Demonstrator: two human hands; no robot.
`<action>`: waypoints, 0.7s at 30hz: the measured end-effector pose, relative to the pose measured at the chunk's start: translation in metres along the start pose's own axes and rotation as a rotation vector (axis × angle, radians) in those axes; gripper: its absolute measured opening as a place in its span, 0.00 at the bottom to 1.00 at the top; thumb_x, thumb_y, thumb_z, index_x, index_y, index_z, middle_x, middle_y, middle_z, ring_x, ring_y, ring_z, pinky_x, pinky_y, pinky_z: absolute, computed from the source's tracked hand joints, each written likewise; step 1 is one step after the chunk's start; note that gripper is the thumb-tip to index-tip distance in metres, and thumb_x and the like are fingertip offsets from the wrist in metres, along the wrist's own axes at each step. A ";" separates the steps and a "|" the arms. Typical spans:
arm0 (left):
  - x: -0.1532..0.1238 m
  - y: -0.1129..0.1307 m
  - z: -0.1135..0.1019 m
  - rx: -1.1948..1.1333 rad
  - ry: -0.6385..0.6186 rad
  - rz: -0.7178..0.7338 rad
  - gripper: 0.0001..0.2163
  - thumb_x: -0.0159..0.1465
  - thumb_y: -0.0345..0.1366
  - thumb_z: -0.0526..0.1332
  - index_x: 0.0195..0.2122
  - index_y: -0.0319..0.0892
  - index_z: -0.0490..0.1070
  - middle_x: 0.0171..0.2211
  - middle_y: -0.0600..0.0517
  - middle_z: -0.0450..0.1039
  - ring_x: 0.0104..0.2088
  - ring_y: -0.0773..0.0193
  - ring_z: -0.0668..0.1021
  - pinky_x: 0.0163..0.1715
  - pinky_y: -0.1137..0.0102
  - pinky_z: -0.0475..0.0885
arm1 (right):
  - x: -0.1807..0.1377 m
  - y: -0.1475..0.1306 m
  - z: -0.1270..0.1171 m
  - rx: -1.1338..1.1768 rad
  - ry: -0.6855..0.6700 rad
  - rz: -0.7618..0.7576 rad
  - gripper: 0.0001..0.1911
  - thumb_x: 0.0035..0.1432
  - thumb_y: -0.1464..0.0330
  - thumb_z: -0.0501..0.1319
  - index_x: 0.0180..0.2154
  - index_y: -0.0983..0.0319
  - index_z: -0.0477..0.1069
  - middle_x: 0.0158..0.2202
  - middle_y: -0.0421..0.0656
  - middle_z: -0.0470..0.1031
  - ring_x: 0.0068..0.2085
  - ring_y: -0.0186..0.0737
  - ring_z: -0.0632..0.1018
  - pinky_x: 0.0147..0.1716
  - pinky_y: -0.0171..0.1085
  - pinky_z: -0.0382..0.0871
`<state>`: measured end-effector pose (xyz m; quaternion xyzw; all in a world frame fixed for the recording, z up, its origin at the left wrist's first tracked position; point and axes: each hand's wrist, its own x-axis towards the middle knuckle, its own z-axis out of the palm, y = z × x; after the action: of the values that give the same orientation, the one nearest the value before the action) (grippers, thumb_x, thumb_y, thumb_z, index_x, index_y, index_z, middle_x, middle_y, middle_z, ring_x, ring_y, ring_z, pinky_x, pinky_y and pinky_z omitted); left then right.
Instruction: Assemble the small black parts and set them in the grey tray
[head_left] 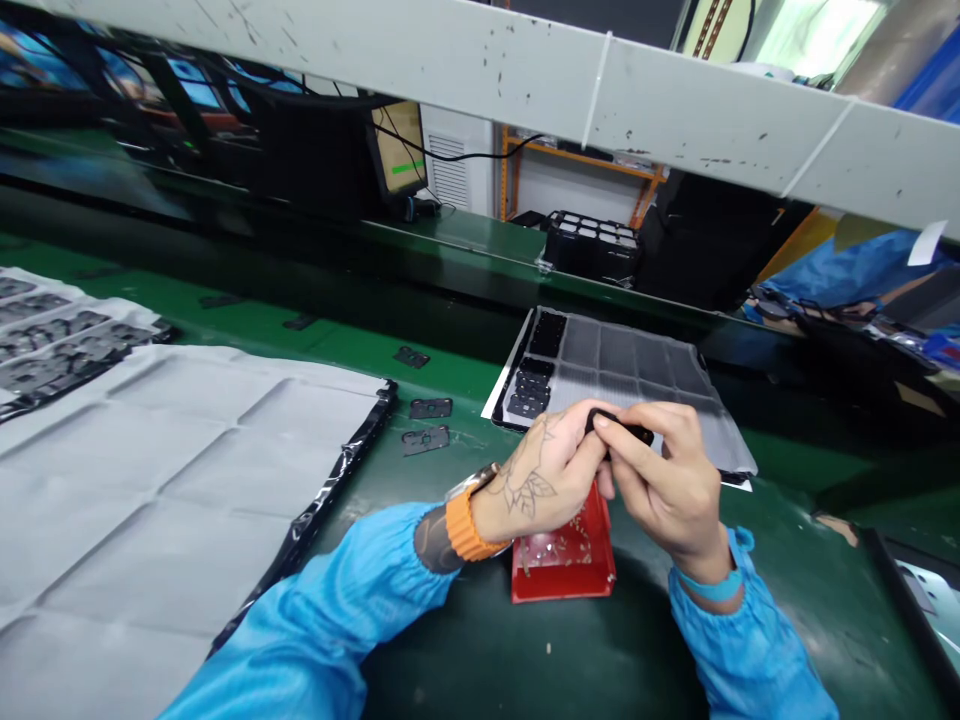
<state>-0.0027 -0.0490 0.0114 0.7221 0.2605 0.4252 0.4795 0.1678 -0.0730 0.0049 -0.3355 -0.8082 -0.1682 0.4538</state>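
Note:
My left hand [541, 478] and my right hand [664, 480] meet above a small red tray [566, 560] on the green bench. Both pinch one small black flat part [621, 428] between their fingertips. The left wrist wears an orange watch band, and both arms are in blue sleeves. The red tray holds several tiny pale pieces. Just beyond the hands lies a black compartment tray [615, 365] under a translucent sheet, with several black parts in its left cells.
A large grey sheet [165, 480] with a black plastic edge covers the left of the bench. Two loose black plates [427, 425] lie beside it. A grey beam [675, 100] crosses overhead. A conveyor, monitors and a stack of black trays [592, 245] stand behind.

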 end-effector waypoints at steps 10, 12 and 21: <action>-0.001 0.001 0.000 0.014 -0.007 -0.023 0.12 0.73 0.32 0.51 0.52 0.37 0.72 0.22 0.56 0.74 0.23 0.67 0.77 0.29 0.73 0.72 | 0.001 -0.003 0.001 0.049 0.047 0.051 0.17 0.63 0.79 0.62 0.49 0.57 0.79 0.42 0.47 0.76 0.45 0.46 0.77 0.42 0.46 0.77; -0.001 0.003 0.000 0.039 -0.004 -0.014 0.12 0.73 0.32 0.52 0.51 0.38 0.72 0.22 0.56 0.74 0.23 0.67 0.77 0.29 0.72 0.72 | 0.001 -0.003 0.000 0.090 0.047 0.089 0.15 0.63 0.79 0.62 0.47 0.57 0.79 0.43 0.46 0.76 0.45 0.46 0.77 0.42 0.46 0.76; 0.002 -0.003 -0.017 -0.158 0.026 -0.065 0.15 0.72 0.37 0.55 0.58 0.40 0.63 0.25 0.53 0.77 0.23 0.66 0.78 0.26 0.73 0.70 | -0.003 0.000 -0.012 0.533 0.168 0.422 0.08 0.61 0.76 0.64 0.35 0.58 0.69 0.39 0.42 0.77 0.43 0.43 0.78 0.43 0.42 0.75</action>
<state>-0.0163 -0.0379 0.0126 0.6677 0.2556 0.4381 0.5450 0.1763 -0.0804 0.0088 -0.3499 -0.6965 0.1192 0.6150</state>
